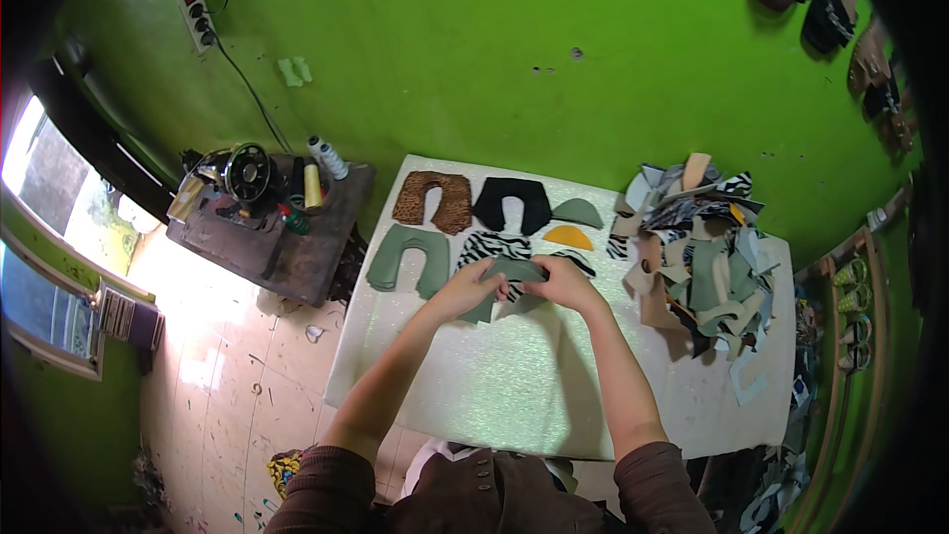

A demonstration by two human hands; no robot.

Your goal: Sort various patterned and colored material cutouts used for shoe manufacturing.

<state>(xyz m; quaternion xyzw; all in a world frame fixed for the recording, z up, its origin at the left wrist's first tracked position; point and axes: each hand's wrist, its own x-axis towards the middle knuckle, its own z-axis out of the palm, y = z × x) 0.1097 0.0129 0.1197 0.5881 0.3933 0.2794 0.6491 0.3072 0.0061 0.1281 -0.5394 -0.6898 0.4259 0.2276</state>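
Above the middle of the white table [484, 386], a grey-green arched cut piece [514, 268] is gripped at its two sides, by my left hand [469, 293] and my right hand [568, 287]. Fingers of both hands are closed on it, thumbs toward each other. Just behind it lies a zebra-striped piece [482, 247], partly hidden. Horseshoe-shaped pieces sit to the far left: leopard print [407, 201], black [496, 206] and grey-green [391, 255]. Beside my right hand are half-moon pieces in green [577, 212], yellow [568, 236] and zebra print [575, 261].
A heap of scraps [707, 277] covers the table's right side. To the left, a sewing machine [247, 173] with thread cones [331, 160] stands on a dark table [321, 237]. Shoes [830, 20] hang on the green wall; a rack [855, 326] stands at right.
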